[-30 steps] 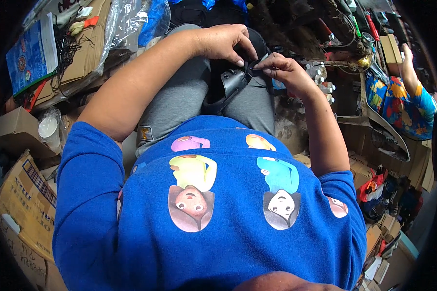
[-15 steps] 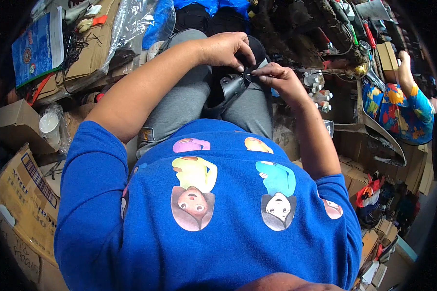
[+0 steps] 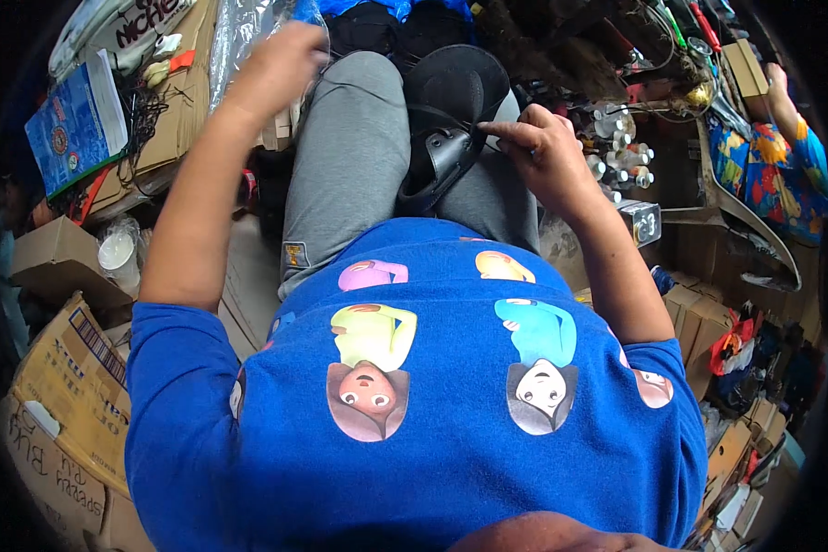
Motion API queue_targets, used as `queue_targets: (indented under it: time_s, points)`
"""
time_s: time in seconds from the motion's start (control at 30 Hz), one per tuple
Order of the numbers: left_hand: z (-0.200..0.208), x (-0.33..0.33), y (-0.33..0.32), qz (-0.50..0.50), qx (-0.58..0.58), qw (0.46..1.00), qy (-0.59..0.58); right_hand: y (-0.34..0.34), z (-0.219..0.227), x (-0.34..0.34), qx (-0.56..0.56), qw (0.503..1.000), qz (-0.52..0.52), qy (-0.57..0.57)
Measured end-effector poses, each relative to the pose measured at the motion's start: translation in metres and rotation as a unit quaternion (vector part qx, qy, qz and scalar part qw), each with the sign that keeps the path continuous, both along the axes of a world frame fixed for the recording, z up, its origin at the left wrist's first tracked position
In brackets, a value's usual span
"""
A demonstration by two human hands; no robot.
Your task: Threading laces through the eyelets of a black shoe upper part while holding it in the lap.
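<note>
a: where's the black shoe (image 3: 446,129) now?

b: on the lap, between the grey-trousered thighs, long axis running away from the body, toe end far.

a: the hands?

b: right hand (image 3: 543,152) pinches something thin at its side, maybe a thread. left hand (image 3: 281,60) is lifted off toward the clear plastic bag (image 3: 248,28), grip unclear. work looks midway.

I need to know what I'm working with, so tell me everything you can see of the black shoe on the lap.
The black shoe lies on the lap between the grey-trousered thighs, its rounded dark end pointing away from the body. It looks like matte leather or synthetic, with a shinier strap-like piece across the near end. The right hand pinches at its right edge with fingertips. The left hand is raised off to the left, clear of it.
</note>
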State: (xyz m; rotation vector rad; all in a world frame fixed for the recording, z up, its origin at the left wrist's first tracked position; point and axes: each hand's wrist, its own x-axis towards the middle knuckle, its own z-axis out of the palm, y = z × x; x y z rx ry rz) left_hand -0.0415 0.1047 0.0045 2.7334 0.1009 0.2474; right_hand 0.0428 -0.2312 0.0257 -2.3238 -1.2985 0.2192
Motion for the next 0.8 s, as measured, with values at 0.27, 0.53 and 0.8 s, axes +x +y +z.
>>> queue_targets:
  time_s: [0.27,0.53,0.8]
  points:
    - [0.029,-0.033,-0.058,-0.065,-0.141,0.988,0.015,-0.003,-0.013,-0.031,-0.019,0.988,-0.039,-0.149]
    - [0.0,-0.032,-0.095,-0.078,0.03,0.992,-0.091,-0.005,-0.011,-0.023,-0.024,0.997,-0.046,-0.063]
    - [0.01,-0.029,-0.101,-0.084,0.099,0.989,-0.071,-0.005,-0.012,-0.028,-0.04,0.99,-0.053,-0.128]
